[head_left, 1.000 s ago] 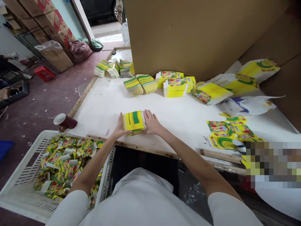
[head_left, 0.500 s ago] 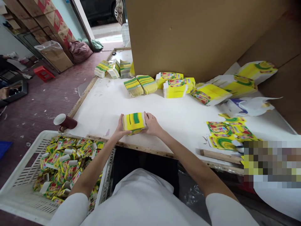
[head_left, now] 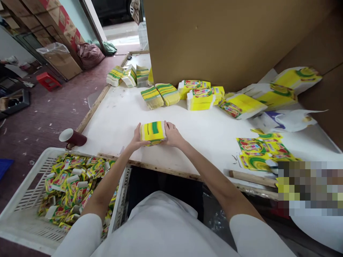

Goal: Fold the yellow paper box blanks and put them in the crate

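Observation:
Between my two hands is a stack of flat yellow and green printed cartons [head_left: 153, 132], held over the near part of the white table [head_left: 118, 117]. My left hand [head_left: 137, 138] closes on its left end, thumb along the near side. At the right end my right hand [head_left: 173, 134] grips with its fingers bent round the edge. Farther back stand two fanned stacks of cartons [head_left: 160, 95]. Bundles of yellow cartons [head_left: 205, 97] lie to their right, against the tall cardboard sheet [head_left: 214, 39].
A maroon mug [head_left: 76, 137] stands at the table's left edge. Below it, a white plastic basket [head_left: 29, 192] holds many small printed boxes. Loose flat cartons [head_left: 257, 151] and a wooden strip [head_left: 252, 177] lie at the right, beside a blurred-out person.
Both hands, still gripping the carton stack, have moved slightly up and away from me in the view. The camera view has shifted a little.

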{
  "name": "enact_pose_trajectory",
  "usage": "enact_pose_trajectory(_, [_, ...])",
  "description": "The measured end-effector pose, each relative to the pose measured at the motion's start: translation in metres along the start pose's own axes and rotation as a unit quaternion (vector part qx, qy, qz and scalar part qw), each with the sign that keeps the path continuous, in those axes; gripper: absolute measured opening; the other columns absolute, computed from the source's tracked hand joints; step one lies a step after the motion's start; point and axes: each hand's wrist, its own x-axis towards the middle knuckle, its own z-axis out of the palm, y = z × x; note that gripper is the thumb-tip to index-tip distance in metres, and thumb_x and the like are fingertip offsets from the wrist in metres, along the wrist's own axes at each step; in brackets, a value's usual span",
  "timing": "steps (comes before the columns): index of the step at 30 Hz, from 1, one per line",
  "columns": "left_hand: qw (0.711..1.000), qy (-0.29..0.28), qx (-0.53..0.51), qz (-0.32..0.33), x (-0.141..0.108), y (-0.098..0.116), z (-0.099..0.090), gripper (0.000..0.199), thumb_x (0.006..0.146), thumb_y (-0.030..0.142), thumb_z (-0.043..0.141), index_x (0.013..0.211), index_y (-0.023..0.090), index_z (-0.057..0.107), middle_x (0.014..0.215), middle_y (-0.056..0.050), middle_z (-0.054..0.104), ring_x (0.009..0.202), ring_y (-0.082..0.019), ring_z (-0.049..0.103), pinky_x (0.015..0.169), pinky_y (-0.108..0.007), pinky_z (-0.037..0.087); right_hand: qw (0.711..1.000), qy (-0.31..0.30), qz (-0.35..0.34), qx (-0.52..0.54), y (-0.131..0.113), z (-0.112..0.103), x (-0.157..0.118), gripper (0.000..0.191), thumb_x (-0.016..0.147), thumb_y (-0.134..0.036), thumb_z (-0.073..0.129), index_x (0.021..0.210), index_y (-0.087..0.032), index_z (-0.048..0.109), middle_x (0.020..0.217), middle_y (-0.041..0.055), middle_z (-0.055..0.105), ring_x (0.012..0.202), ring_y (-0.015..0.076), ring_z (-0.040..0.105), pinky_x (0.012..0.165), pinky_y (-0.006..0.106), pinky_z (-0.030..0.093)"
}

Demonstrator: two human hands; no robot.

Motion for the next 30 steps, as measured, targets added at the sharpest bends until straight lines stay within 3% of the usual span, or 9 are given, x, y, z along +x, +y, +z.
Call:
enact_pose_trajectory(4, [0.997,-0.027,0.071,0.007,0.013,0.002,-0.018,0.133,0.053,0.06,0.084,0.155,0.015,0.013,0.143,-0.02,0.036,0.139,-0.039,0.029,0.117,-0.057,0.027,1.0,-0.005,0.01,-0.002,-0.001,-0.001,-0.001,0.129,0.066,-0.054,0.082,0.156,-0.004,0.004,0.14,0.0276,0.039,0.126,0.0422,0.041,0.105,0.052,0.041])
enact_pose_trajectory(8, [0.994,-0.028,0.101,0.022,0.016,0.007,-0.019,0.115,0.053,0.053,0.086,0.148,0.019,0.03,0.144,-0.018,0.035,0.142,-0.039,0.024,0.116,-0.056,0.029,1.0,-0.006,0.014,0.004,0.0,-0.003,0.0,0.132,0.063,-0.053,0.084,0.156,-0.005,0.003,0.139,0.0263,0.041,0.125,0.0416,0.041,0.104,0.051,0.041])
enact_pose_trajectory(13, [0.997,-0.012,0.07,0.03,0.003,0.009,-0.017,0.107,0.059,0.051,0.084,0.147,0.022,0.03,0.138,-0.015,0.042,0.135,-0.034,0.039,0.112,-0.053,0.036,1.0,-0.01,0.007,0.012,-0.003,-0.003,0.0,0.132,0.062,-0.049,0.085,0.157,-0.006,0.002,0.139,0.0252,0.04,0.125,0.0404,0.041,0.105,0.05,0.041])
enact_pose_trajectory(18, [0.991,-0.019,0.124,0.038,-0.019,0.015,-0.036,0.103,0.058,0.046,0.085,0.143,0.02,0.034,0.129,-0.013,0.047,0.129,-0.034,0.045,0.109,-0.051,0.04,0.999,-0.018,-0.017,0.025,-0.023,0.003,0.001,0.13,0.059,-0.047,0.087,0.156,-0.005,0.011,0.138,0.0248,0.041,0.124,0.0392,0.041,0.106,0.049,0.041])
enact_pose_trajectory(23, [0.982,-0.034,0.183,0.016,-0.046,0.015,-0.054,0.104,0.058,0.041,0.083,0.146,0.021,0.03,0.128,-0.013,0.047,0.127,-0.034,0.047,0.107,-0.05,0.043,0.997,-0.031,-0.057,0.043,-0.047,0.012,0.006,0.128,0.061,-0.043,0.085,0.157,-0.008,0.008,0.139,0.0224,0.041,0.125,0.0374,0.04,0.106,0.048,0.041])
enact_pose_trajectory(25, [0.975,-0.028,0.219,0.003,-0.054,0.016,-0.057,0.102,0.058,0.041,0.083,0.144,0.022,0.031,0.132,-0.014,0.045,0.129,-0.035,0.045,0.108,-0.052,0.041,0.996,-0.035,-0.07,0.049,-0.053,0.014,0.007,0.128,0.061,-0.043,0.085,0.157,-0.008,0.007,0.139,0.0229,0.04,0.125,0.0374,0.04,0.106,0.048,0.04])
enact_pose_trajectory(28, [0.952,-0.014,0.305,0.001,-0.058,0.024,-0.054,0.101,0.055,0.043,0.083,0.141,0.022,0.032,0.143,-0.017,0.039,0.136,-0.039,0.037,0.115,-0.059,0.028,0.994,-0.039,-0.082,0.057,-0.057,0.016,0.007,0.129,0.062,-0.043,0.085,0.157,-0.007,0.006,0.138,0.0236,0.04,0.126,0.038,0.039,0.106,0.049,0.04])
enact_pose_trajectory(30, [0.938,-0.021,0.345,0.009,-0.056,0.032,-0.049,0.103,0.056,0.049,0.082,0.141,0.019,0.032,0.14,-0.019,0.042,0.134,-0.04,0.039,0.116,-0.06,0.023,0.994,-0.037,-0.085,0.06,-0.057,0.016,0.007,0.128,0.062,-0.043,0.085,0.157,-0.008,0.006,0.138,0.0232,0.04,0.125,0.0385,0.04,0.106,0.05,0.04])
